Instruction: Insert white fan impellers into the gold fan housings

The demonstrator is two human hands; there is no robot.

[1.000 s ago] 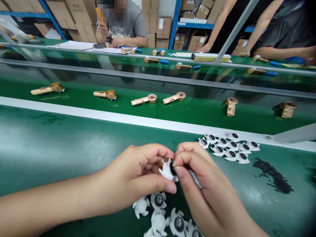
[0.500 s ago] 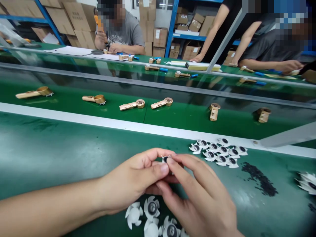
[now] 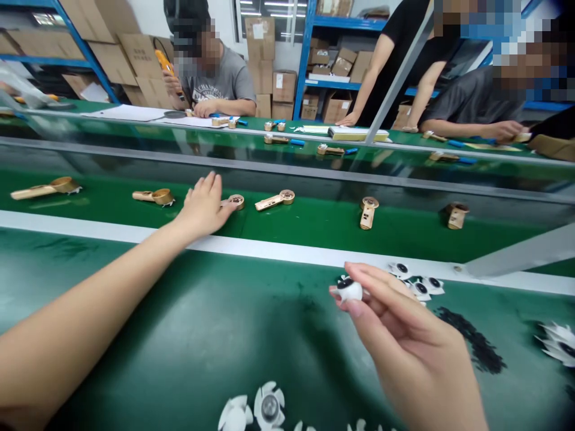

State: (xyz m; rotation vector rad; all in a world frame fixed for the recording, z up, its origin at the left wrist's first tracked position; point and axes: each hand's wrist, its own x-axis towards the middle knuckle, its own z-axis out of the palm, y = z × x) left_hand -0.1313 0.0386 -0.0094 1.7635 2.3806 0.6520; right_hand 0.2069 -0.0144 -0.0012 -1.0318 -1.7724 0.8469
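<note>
My right hand (image 3: 404, 341) pinches a small white fan impeller (image 3: 348, 290) with a dark hub between thumb and fingers, above the green bench. My left hand (image 3: 204, 206) is stretched out over the conveyor belt, its fingers closing over the handle of a gold handheld-fan body (image 3: 234, 202) whose round head shows past the fingertips. More gold fan bodies lie on the belt: one (image 3: 154, 196) to the left, one (image 3: 275, 200) just to the right.
White impellers lie in a cluster (image 3: 420, 286) behind my right hand and near the bottom edge (image 3: 260, 410). A patch of tiny black parts (image 3: 471, 338) lies on the bench. Other people work across the belt, with cardboard boxes on blue shelves behind.
My hands have separated. The left hand let go of the impeller and reached forward onto the belt to a gold fan body. The right hand kept the impeller and moved right.
</note>
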